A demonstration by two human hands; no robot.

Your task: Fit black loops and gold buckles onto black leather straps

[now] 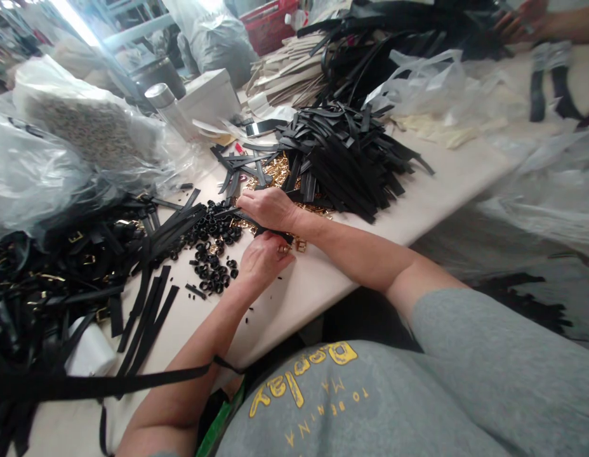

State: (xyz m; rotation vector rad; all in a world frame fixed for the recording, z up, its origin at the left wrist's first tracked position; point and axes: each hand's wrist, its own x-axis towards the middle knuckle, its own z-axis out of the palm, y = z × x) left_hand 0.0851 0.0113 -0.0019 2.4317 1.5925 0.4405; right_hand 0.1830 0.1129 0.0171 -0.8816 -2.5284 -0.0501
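- Near the surface [318, 276]'s front edge: left hand [260, 257], grip closed on gold buckle [284, 249].
- Farther in: right hand [271, 208] beside black strap [281, 236], grip unclear.
- Seemingly handling the buckle; next move wants steadiness.

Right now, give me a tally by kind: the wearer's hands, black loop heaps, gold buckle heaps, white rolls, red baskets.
Hands, left hand and right hand: 2
Loop heap, pieces too crowded to count: 1
Buckle heap, partly covered: 1
White roll: 1
Red basket: 1
Total: 6
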